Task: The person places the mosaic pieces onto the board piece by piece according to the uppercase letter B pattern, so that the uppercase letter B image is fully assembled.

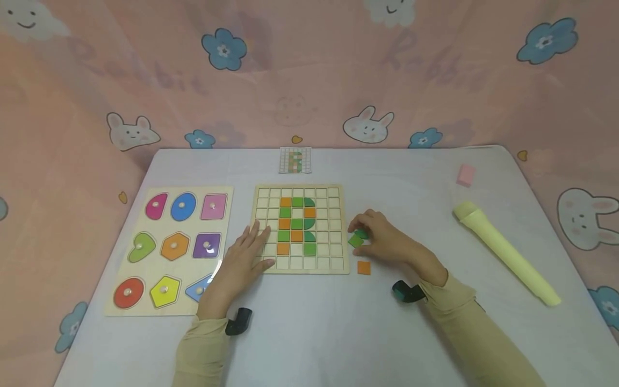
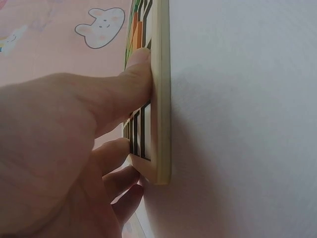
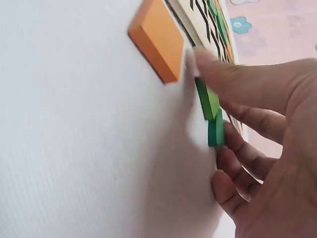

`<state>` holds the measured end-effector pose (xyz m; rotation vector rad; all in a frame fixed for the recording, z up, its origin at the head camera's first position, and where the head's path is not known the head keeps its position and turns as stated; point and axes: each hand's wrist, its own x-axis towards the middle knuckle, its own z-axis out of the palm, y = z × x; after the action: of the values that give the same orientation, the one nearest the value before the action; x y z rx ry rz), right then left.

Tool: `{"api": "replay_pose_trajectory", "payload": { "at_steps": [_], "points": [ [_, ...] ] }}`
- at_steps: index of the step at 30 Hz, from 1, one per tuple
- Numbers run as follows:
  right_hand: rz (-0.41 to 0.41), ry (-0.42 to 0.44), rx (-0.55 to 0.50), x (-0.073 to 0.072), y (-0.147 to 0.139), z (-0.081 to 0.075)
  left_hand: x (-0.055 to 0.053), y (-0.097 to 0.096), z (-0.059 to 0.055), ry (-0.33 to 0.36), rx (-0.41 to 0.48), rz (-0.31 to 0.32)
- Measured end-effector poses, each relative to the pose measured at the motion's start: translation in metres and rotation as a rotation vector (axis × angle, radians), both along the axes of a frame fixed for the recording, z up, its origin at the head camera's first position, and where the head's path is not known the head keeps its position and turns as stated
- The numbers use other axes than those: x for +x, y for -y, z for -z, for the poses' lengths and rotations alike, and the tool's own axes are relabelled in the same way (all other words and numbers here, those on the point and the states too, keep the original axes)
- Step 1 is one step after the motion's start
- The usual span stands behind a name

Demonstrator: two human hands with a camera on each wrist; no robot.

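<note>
A wooden grid board (image 1: 346, 231) bears orange, light green and dark green tiles. My left hand (image 1: 244, 255) rests on its lower left side, fingers spread; in the left wrist view the thumb (image 2: 136, 82) lies over the board's edge (image 2: 162, 129). Right of the board, my right hand (image 1: 382, 236) arches over a light green square tile (image 1: 356, 240) and a dark green curved tile (image 1: 361, 234). Its thumb (image 3: 237, 82) and fingers stand around these tiles, thumb and index finger apart. Whether they touch the light green tile is unclear. An orange square tile (image 1: 364, 267) lies nearer the front.
At the left lies a knob puzzle board (image 1: 169, 220) with colourful shapes. A small pattern card (image 1: 295, 160) sits behind the grid board. Toward the right are a pink block (image 1: 466, 175) and a long pale yellow stick-like object (image 1: 508, 255). Black wrist cameras (image 1: 408, 292) hang beside the sleeves.
</note>
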<state>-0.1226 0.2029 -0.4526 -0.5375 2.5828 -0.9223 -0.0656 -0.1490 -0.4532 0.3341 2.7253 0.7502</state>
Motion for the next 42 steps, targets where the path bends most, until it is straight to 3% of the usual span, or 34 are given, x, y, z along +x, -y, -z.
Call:
{"api": "replay_pose_trajectory", "payload": {
  "at_steps": [4, 12, 21, 33, 38, 42],
  "points": [
    [-0.021, 0.016, -0.019, 0.001, -0.005, -0.003, 0.0, 0.0, 0.0, 0.004, -0.002, -0.004],
    [0.011, 0.011, -0.026, 0.0, -0.005, -0.001, 0.0, -0.001, 0.001, 0.012, 0.005, -0.013],
    [0.05, -0.078, -0.103, 0.001, -0.004, 0.003, 0.0, 0.0, 0.001, 0.0, -0.001, -0.005],
    [0.022, -0.095, -0.195, 0.015, 0.033, 0.006, -0.001, 0.0, 0.004, 0.005, -0.003, -0.01],
    [0.01, -0.069, -0.185, 0.024, 0.052, 0.007, -0.001, 0.0, 0.005, 0.002, -0.004, -0.014],
    [0.008, -0.096, -0.167, 0.031, 0.067, 0.011, -0.001, 0.0, 0.005, 0.001, -0.004, -0.016]
  ]
}}
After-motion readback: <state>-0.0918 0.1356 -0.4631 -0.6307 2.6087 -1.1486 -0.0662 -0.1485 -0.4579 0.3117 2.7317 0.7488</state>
